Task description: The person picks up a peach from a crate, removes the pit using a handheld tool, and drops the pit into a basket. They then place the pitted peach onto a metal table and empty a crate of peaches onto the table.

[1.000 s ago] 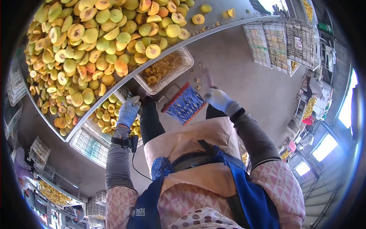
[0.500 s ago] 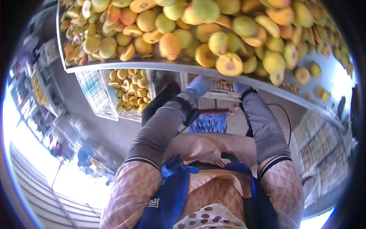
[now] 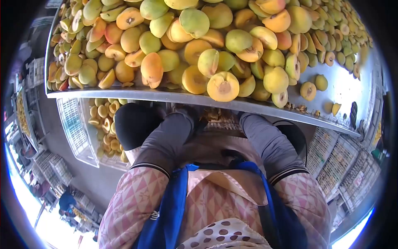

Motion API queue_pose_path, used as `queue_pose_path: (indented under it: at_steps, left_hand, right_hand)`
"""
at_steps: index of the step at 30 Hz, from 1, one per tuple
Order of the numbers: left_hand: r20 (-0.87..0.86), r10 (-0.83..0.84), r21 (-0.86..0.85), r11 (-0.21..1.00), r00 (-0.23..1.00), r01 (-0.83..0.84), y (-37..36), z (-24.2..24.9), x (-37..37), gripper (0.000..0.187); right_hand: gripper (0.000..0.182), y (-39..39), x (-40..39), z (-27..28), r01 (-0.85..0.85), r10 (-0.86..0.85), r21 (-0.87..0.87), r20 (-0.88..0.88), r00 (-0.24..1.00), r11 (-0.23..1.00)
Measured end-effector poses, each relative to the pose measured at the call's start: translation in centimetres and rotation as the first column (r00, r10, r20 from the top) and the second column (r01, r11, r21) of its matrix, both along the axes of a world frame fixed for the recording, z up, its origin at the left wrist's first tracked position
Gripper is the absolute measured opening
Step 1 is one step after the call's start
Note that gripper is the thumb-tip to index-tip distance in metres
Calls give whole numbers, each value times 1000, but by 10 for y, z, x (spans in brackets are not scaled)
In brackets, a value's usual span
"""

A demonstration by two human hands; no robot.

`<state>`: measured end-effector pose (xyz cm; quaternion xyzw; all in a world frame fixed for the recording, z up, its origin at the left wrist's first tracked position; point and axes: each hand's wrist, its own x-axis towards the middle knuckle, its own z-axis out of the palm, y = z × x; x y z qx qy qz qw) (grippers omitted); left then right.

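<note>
Head view, looking down on forearms (image 3: 163, 135) angled beneath bench (image 3: 103, 94) lip. With both hands hidden, can't tell whether open or gripping. Seeing halved fruit (image 3: 223, 86) heaped on bench to front rim; could jolt bench from below, working blind, and spill loose pieces.

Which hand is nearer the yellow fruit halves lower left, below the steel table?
Left, seemingly. Both hands are hidden; the left grey sleeve ends past the black knee from the halves, the right grey sleeve farther right.
</note>
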<state>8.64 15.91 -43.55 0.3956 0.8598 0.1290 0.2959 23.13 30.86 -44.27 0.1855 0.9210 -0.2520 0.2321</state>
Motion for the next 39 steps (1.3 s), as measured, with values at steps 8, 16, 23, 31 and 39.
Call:
queue_pose_path:
  at_steps: [8,16,23,31,39]
  left_hand:
    - [-264,-143,87,981,954,171,54,29,-45,24]
    - [-428,-662,41,666,616,745,8,138,-22,25]
    - [-354,-523,204,765,775,610,-42,230,-13,23]
    - [-327,320,493,861,889,-129,-73,332,-63,42]
    - [-573,200,411,909,795,68,-42,284,-110,55]
  right_hand:
    - [30,22,-64,9,188,-151,63,-376,914,980]
    - [35,-37,40,306,-165,171,54,-135,976,985]
    - [37,-54,71,314,137,-360,-406,-545,757,903]
    - [17,-72,54,359,303,-738,-863,-111,666,404]
    - [38,-60,-6,381,100,-661,-903,-226,716,417]
